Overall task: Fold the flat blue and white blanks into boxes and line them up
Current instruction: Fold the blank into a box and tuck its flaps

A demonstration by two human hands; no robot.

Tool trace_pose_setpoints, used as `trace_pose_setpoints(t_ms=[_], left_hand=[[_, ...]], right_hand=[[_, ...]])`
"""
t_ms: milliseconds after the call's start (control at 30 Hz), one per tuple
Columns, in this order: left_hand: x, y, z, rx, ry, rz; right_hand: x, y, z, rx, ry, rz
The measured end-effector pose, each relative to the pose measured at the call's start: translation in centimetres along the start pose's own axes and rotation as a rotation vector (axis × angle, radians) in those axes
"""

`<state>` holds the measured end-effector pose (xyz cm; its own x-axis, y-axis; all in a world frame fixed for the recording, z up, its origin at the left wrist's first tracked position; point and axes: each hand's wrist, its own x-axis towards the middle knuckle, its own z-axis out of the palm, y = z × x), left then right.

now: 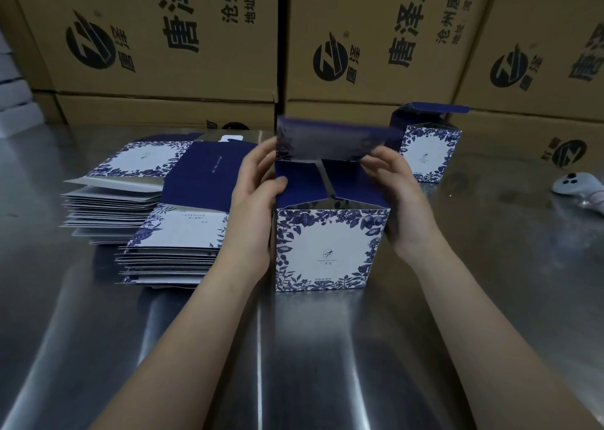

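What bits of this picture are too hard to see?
Head view only:
- Lid flap of the box held by the left hand and right hand: blurred by motion.
- Number of flat blanks: edges too thin to count.
- White object: cut off at the right edge.
- Far box: partly behind the right hand.

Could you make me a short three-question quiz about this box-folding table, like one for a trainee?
1. True or false: the box between the left hand and right hand is already closed on top.
2. Where does the finished box stand?
A. behind the box in hand, toward the right
B. on top of the flat blanks
C. at the near table edge
3. Fill in: the brown cartons at the back of the metal table carry ____ printing.

Key
1. False: its top flaps stand open, the rear flap blurred.
2. A
3. black
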<state>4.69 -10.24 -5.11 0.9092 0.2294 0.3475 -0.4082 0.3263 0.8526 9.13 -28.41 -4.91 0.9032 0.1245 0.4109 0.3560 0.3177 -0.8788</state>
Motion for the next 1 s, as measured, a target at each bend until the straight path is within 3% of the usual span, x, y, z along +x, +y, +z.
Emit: trace_pose_setpoints(t_ms=[267,433,600,700,867,1000], left_hand=[[-0.2,-0.5,-0.1,-0.136,0.032,-0.062],[-0.3,-0.6,-0.1,-0.037,0.035,-0.044],[-0.6,-0.7,0.0,0.143,0.127,0.035],[-0.6,-0.7,0.0,0.178,0.124,0.029],[-1.1,-0.5,0.2,0.374,-0.016,0.088],[-1.3,-0.6,0.2,0.490,-0.035,0.165]], right_hand=[[-0.2,0.0,-0.1,-0.067,-0.005,0.056],[-0.6,-0.1,-0.2,-0.149,0.008,0.038],[-0.6,-0.5,0.2,-0.310,0.139,-0.145],[-0.6,-0.5,0.0,-0.330,0.083,-0.147],[-0.9,-0.6,-0.2,-0.364,-0.114,-0.034],[-1.0,-0.6,-0.1,-0.340,-0.097,-0.045]])
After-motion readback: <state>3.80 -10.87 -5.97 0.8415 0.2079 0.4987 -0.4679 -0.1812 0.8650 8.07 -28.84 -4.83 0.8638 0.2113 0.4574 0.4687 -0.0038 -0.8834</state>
